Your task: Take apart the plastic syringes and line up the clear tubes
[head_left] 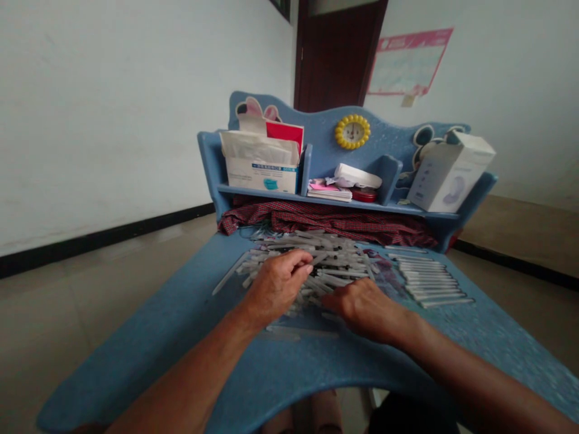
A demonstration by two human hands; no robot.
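A loose heap of translucent pen-like tubes (335, 247), several with dark ends, covers the middle of the blue desk. My left hand (278, 283) is over the heap's left side, thumb and forefinger pinched together on a pen-like tube (319, 259) that points up and right. Low on the heap's near right side is my right hand (359, 306), its fingers curled down among the tubes. Whatever those fingertips hold is hidden and blurred. Similar tubes lie side by side in a neat row (432, 280) at the right.
Behind the heap lies a bunched red checked cloth (325, 218). The blue desk (181, 313) has a back shelf with a mask box (262, 172), stacked papers (329, 191), a red tin (364, 194) and a white box (446, 175). A yellow clock (353, 131) hangs above.
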